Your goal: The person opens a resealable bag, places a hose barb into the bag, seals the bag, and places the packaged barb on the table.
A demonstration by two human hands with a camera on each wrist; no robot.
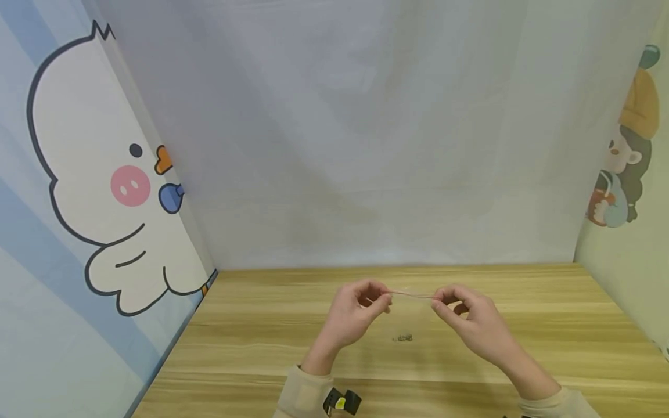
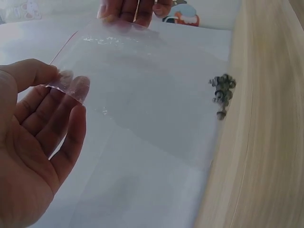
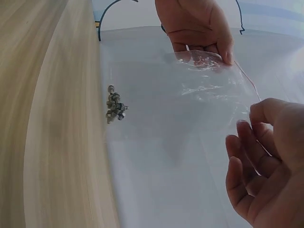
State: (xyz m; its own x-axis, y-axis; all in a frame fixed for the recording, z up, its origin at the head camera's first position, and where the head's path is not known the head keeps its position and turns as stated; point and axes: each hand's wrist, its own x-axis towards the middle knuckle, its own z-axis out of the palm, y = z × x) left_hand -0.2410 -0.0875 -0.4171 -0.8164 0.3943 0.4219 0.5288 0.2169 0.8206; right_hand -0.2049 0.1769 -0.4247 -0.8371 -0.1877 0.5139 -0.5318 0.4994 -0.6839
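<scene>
A clear plastic zip bag (image 2: 147, 71) hangs upright between my two hands, a thin red line running along its top edge. At the bag's bottom lies a small cluster of metal hardware pieces (image 3: 115, 108), dark and silvery, perhaps small screws or nuts. My left hand (image 1: 352, 313) pinches one top corner between thumb and fingers, and the clear film shows over some fingertips in the left wrist view. The opposite top corner is pinched by my right hand (image 1: 473, 319), its other fingers loosely bent. From the head view the bag is nearly invisible against the wood.
Below the hands is a wood-grain table (image 1: 251, 348). A pale grey sheet (image 1: 366, 145) hangs behind its far edge. Cartoon-printed panels stand on both sides, with a white duck (image 1: 89, 145) on the left. A dark strap device (image 1: 342, 402) is on the left wrist.
</scene>
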